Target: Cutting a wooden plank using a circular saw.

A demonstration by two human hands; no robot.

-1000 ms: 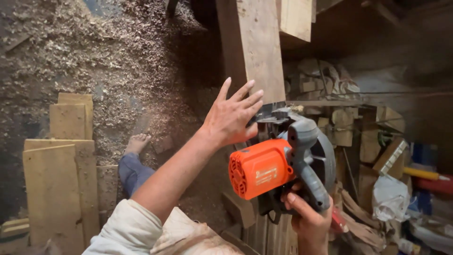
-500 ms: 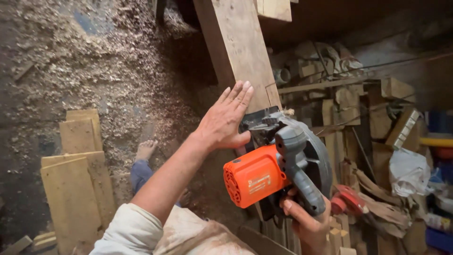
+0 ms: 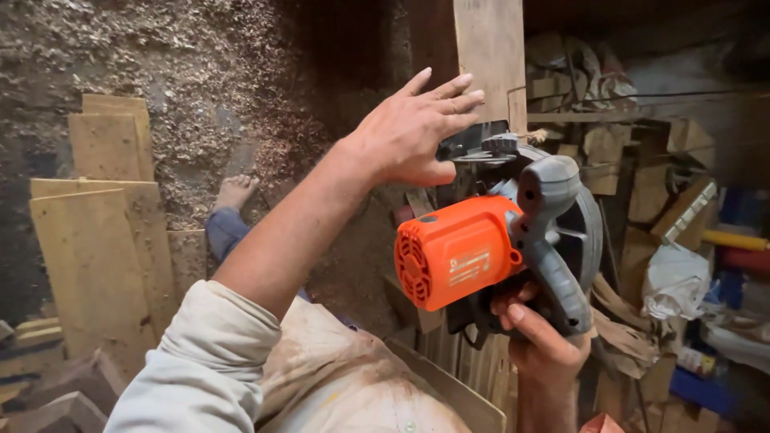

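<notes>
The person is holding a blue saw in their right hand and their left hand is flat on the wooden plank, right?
Not quite: the saw is orange and grey, not blue, as the head view shows. The rest holds: the right hand grips its grey handle from below, and the left hand lies open, fingers spread, on the wooden plank.

Grip: the right hand [image 3: 539, 341] wraps the lower end of the circular saw [image 3: 501, 240] handle, at the lower right.
Above the grip: the saw body, with its motor housing jutting left of the handle.
Further above: the left hand [image 3: 417, 132], fingers spread, lies flat on the long plank [image 3: 489, 56] just beyond the saw's front.
Far left of the grip: stacked boards [image 3: 100, 232] on the sawdust-strewn floor [image 3: 160, 56].
Between boards and grip: a bare foot [image 3: 235, 192] on the floor.
Right of the grip: a pile of wood offcuts [image 3: 666, 200].
</notes>
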